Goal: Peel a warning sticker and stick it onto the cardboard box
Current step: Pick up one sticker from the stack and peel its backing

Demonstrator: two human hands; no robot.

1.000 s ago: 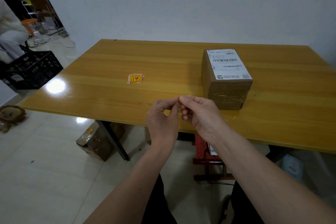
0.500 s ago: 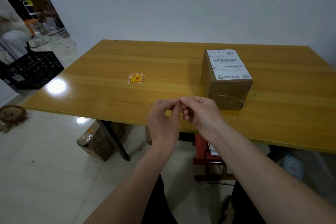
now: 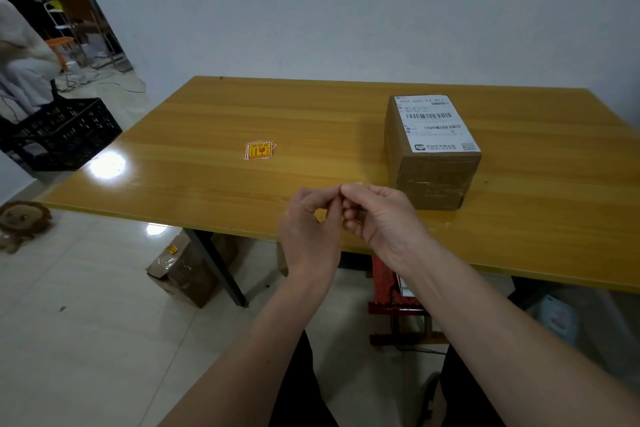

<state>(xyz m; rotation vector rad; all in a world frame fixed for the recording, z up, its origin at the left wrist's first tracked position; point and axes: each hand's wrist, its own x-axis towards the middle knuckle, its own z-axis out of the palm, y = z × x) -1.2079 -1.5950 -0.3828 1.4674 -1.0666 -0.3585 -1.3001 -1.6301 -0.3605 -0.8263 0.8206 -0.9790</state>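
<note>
Nothing moved: my left hand and right hand still pinch something tiny, hidden. Brown taped cardboard box just beyond right hand; yellow-red warning stickers beyond left.

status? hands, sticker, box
Left hand and right hand pinched together over the near table edge, sticker between fingertips mostly hidden. Brown cardboard box just beyond, side bare. Nothing between.

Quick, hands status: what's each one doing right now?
Left hand: fingers pinched shut, tips meeting the right hand's; what it grips is hidden.
Right hand: fingers pinched shut at the same spot; whether it holds a sticker cannot be told.
</note>
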